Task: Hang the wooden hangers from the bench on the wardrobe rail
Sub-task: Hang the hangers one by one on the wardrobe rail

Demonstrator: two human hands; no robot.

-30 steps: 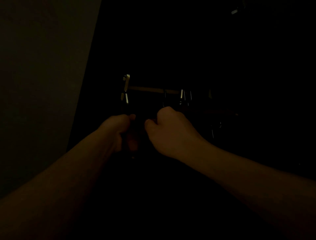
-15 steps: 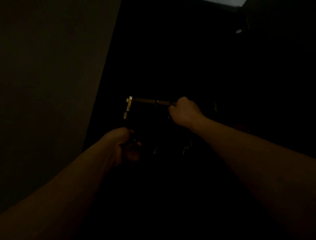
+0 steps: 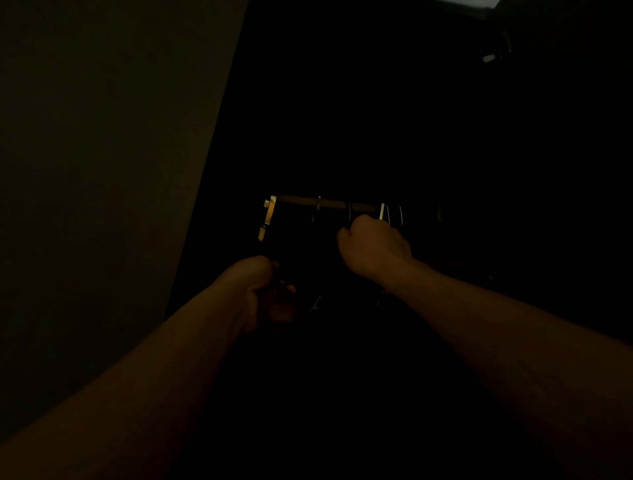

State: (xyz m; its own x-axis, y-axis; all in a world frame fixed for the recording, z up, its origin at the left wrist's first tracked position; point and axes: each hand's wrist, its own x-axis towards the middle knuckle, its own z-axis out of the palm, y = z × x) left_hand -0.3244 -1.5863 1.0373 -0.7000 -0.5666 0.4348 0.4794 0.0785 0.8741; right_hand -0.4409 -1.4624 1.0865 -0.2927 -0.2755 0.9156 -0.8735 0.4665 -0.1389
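The scene is very dark. A brown wardrobe rail (image 3: 301, 200) runs horizontally, fixed at its left end to a brass bracket (image 3: 269, 216). Several metal hanger hooks (image 3: 388, 214) sit over the rail near its right part, and one hook (image 3: 318, 207) hangs further left. My right hand (image 3: 373, 245) is fisted just under the rail, closed around the neck of a hanger whose hook (image 3: 349, 212) is on the rail. My left hand (image 3: 260, 291) is lower and to the left, closed around dark hangers; their bodies are lost in shadow.
A pale wall or wardrobe side panel (image 3: 102, 171) fills the left. The wardrobe interior (image 3: 411, 120) is black. Faint metal glints (image 3: 317, 303) show below the rail between my hands. A small bright patch (image 3: 472, 3) lies at the top right.
My right hand went from beside my left hand up to the rail, then dropped slightly below it. My left hand stayed low, still closed.
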